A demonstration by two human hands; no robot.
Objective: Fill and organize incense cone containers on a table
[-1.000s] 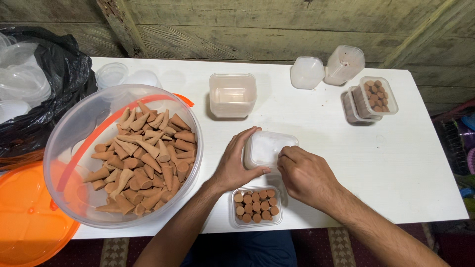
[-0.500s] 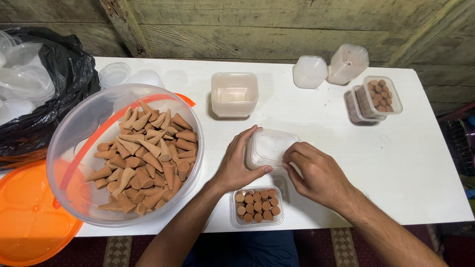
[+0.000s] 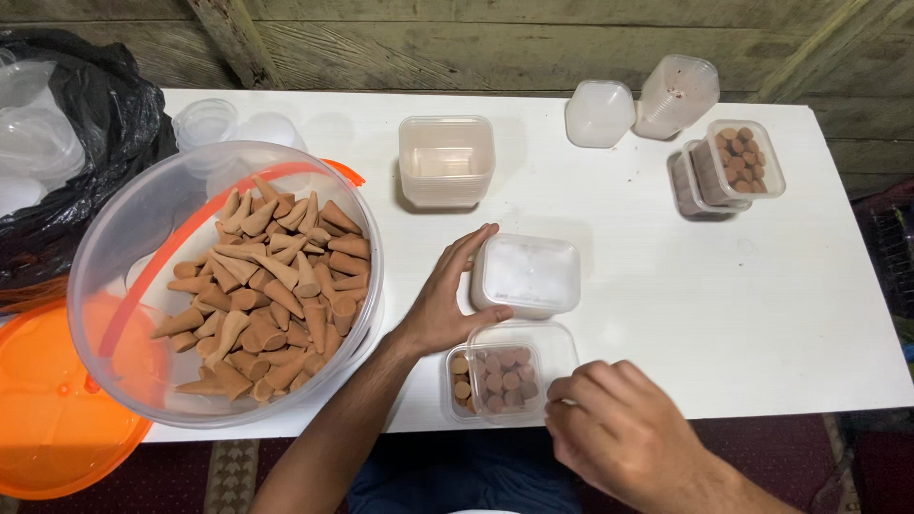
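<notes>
Left hand (image 3: 447, 300) open, palm and fingers flat against left side of lidded square tub (image 3: 528, 274), table centre. Tub at 3 o'clock from hand. Right hand (image 3: 614, 428) loosely curled, empty, farther off at 5 o'clock.

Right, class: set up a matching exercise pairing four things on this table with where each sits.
Things:
1. big clear tub of cones
2. closed white-lidded box
3. empty stacked boxes
4. open box of cones

Places:
A. table's far middle
B. near edge, beside the right hand
C. left side of table
D. touched by the left hand

Pairs: 1-C, 2-D, 3-A, 4-B
</notes>
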